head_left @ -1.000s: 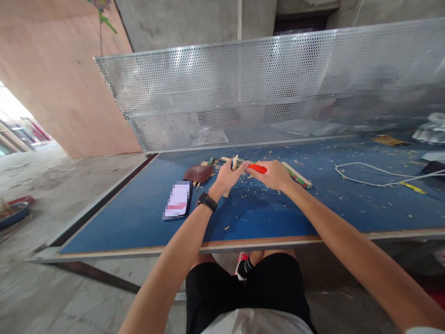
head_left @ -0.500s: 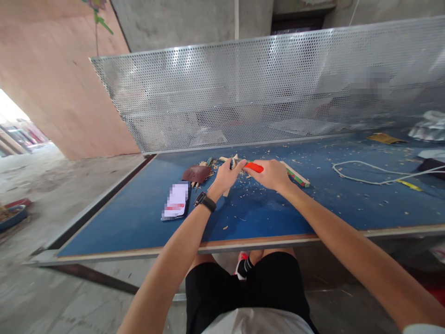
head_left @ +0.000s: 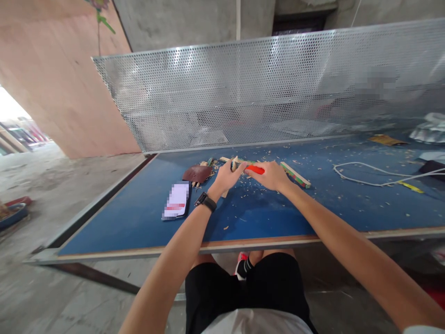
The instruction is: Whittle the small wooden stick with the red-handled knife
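My left hand [head_left: 225,178] is closed around a pale wooden stick [head_left: 235,160], whose whittled tip shows above the fingers. In my right hand [head_left: 274,175] is a knife with an orange handle [head_left: 256,170], lying nearly level and directed toward the stick. My left thumb reaches to the front end of the orange handle. The blade is too small and too covered by fingers to make out. Wood shavings [head_left: 247,184] are scattered on the blue table [head_left: 139,227] around both hands.
Left of my hands lie a phone [head_left: 176,200] and a brown sheet [head_left: 197,173] over several sticks. A painted wooden strip [head_left: 295,175] is to the right, then a white cable [head_left: 361,181] and a yellow tool [head_left: 411,187]. A perforated metal panel [head_left: 243,93] stands along the back.
The knife and my right hand have shifted very slightly to the right. My left hand keeps its hold on the stick in nearly the same place.
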{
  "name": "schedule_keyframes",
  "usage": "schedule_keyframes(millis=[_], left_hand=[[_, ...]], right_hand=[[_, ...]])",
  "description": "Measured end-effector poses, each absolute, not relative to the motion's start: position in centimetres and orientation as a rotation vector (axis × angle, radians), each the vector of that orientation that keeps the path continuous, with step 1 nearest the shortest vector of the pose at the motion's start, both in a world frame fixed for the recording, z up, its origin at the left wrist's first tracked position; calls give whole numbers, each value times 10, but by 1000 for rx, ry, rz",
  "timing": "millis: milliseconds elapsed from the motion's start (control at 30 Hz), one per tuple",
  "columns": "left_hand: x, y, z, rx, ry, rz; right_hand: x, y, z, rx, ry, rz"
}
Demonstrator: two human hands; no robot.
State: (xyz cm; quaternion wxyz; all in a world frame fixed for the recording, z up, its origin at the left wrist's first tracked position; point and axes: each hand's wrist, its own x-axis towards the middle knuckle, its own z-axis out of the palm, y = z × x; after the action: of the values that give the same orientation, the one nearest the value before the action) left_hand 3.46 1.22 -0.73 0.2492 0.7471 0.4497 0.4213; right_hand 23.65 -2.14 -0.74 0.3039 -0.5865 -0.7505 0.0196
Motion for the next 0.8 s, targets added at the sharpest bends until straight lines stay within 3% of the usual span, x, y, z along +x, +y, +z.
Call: schedule_keyframes(millis=[533,800], left_hand=[[39,18,-12,2062,1338,1165],[36,15,-11,2029,1369,1119]], right_hand=[[226,-23,-12,-1611,-1874,-161],[234,-20,-11,-1583,-1968,14]])
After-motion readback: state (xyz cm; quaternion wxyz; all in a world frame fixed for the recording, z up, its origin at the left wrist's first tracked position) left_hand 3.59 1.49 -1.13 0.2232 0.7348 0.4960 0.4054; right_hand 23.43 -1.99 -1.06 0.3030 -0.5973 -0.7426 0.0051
